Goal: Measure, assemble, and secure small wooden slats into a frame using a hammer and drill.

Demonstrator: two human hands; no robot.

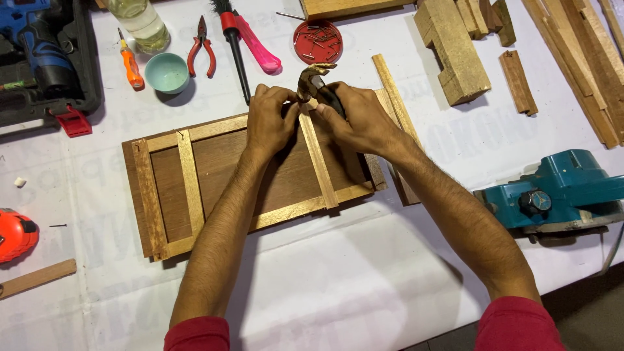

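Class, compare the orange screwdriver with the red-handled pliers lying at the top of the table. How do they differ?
The screwdriver has one orange handle and a thin straight shaft; the pliers have two red handles spread apart below dark jaws. The screwdriver lies left of the small teal bowl, the pliers right of it. Both rest untouched on the white table cover.

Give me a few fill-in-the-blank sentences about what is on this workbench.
1. The right hand holds a ____ over the wooden frame.
2. The small bowl beside the red-handled pliers is pale ____.
3. The round red lid holds loose ____.
4. The teal power planer lies to the person's ____.

Missing words: hammer; green; nails; right
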